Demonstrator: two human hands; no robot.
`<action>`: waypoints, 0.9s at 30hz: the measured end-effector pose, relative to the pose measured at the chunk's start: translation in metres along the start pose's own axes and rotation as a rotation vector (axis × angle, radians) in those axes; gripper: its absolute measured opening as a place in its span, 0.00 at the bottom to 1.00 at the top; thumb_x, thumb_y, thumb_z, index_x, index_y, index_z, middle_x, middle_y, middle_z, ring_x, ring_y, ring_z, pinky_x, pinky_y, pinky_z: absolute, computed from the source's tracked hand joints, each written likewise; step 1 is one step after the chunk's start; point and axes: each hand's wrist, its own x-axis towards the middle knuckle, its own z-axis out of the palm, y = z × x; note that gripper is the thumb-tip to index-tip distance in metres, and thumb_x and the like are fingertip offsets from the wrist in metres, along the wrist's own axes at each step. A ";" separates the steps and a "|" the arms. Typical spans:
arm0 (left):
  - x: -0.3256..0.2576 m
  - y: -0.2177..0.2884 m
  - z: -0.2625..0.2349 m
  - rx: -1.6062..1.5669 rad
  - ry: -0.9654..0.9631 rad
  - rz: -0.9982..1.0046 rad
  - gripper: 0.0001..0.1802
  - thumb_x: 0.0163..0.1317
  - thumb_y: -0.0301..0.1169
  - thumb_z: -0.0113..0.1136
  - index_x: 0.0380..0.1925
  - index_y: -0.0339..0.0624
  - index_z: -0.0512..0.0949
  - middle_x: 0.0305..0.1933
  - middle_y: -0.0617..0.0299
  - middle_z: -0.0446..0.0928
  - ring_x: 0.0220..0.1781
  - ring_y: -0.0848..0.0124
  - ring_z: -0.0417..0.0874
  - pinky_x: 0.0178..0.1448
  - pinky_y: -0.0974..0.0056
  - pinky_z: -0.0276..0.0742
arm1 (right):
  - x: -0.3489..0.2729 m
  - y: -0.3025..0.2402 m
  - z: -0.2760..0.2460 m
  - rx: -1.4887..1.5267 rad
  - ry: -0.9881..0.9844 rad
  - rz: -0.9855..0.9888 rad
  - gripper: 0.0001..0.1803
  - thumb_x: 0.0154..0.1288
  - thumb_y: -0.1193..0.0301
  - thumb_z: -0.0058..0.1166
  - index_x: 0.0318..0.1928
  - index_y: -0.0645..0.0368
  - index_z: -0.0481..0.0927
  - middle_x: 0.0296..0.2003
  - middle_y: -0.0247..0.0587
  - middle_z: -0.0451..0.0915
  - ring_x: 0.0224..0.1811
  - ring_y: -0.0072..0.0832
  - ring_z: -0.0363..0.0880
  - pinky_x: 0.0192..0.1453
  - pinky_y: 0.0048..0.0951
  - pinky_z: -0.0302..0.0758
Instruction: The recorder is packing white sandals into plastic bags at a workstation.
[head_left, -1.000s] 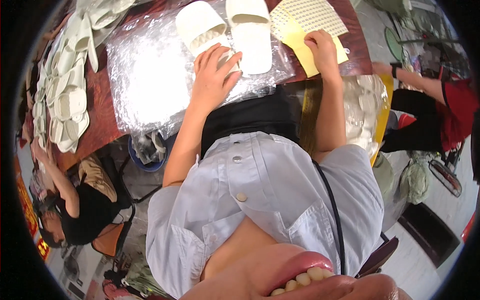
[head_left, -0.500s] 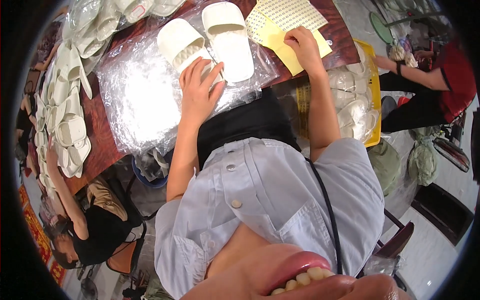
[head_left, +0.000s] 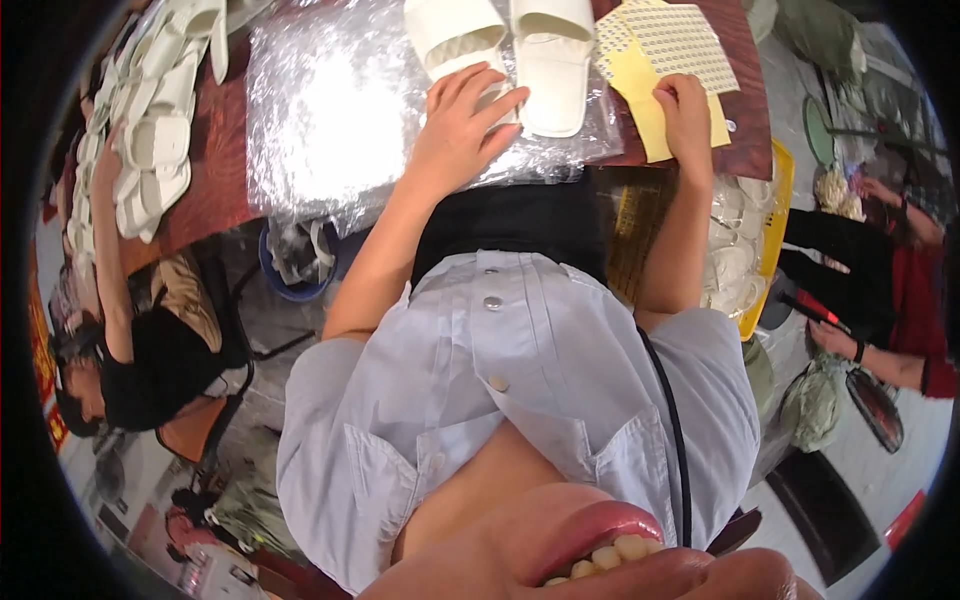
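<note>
A pair of white slide slippers lies side by side on clear plastic bags. My left hand [head_left: 460,125] rests over the heel of the left slipper [head_left: 455,35], its fingers spread and its thumb apart. Beside it, the right slipper [head_left: 552,85] lies untouched. My right hand [head_left: 686,120] is on a yellow backing sheet [head_left: 652,125], fingers curled and pressed together; whatever is between the fingertips is hidden. Sheets of small printed stickers [head_left: 680,40] lie just beyond that hand, partly over the yellow one.
Shiny plastic bags [head_left: 330,110] cover the middle of the dark red table [head_left: 225,150]. More white slippers [head_left: 160,140] are piled at left, where a person in black [head_left: 165,365] reaches in. A yellow crate [head_left: 778,230] of slippers stands at right, near a person in red [head_left: 915,310].
The view has shifted, so the table appears farther right and higher. My left hand stays on the left slipper and my right on the yellow sheet. The person in red has lowered an arm.
</note>
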 end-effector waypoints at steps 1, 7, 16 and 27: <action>-0.001 -0.002 0.003 -0.005 0.016 0.007 0.24 0.56 0.35 0.68 0.55 0.54 0.81 0.59 0.57 0.74 0.67 0.57 0.70 0.70 0.52 0.59 | 0.000 0.004 0.000 -0.008 0.011 -0.016 0.05 0.60 0.77 0.58 0.36 0.64 0.78 0.35 0.47 0.76 0.42 0.44 0.75 0.48 0.39 0.71; -0.004 -0.010 0.007 0.024 0.047 0.014 0.23 0.58 0.37 0.66 0.55 0.57 0.81 0.58 0.59 0.75 0.68 0.57 0.69 0.70 0.51 0.59 | -0.002 -0.026 -0.013 0.161 -0.011 0.104 0.06 0.62 0.79 0.55 0.40 0.64 0.76 0.38 0.43 0.76 0.41 0.36 0.74 0.49 0.33 0.70; -0.006 -0.006 0.007 0.026 0.051 -0.004 0.22 0.56 0.36 0.67 0.54 0.57 0.81 0.59 0.60 0.74 0.68 0.58 0.70 0.70 0.51 0.60 | -0.011 -0.130 0.026 0.152 -0.169 -0.188 0.05 0.61 0.76 0.59 0.37 0.61 0.79 0.41 0.45 0.75 0.48 0.41 0.72 0.53 0.38 0.69; -0.005 -0.007 0.008 0.038 0.049 0.018 0.22 0.58 0.37 0.66 0.55 0.59 0.81 0.59 0.60 0.74 0.68 0.58 0.69 0.69 0.51 0.61 | -0.014 -0.106 0.057 0.116 -0.112 -0.062 0.08 0.57 0.75 0.65 0.38 0.59 0.80 0.37 0.42 0.78 0.39 0.39 0.76 0.45 0.38 0.72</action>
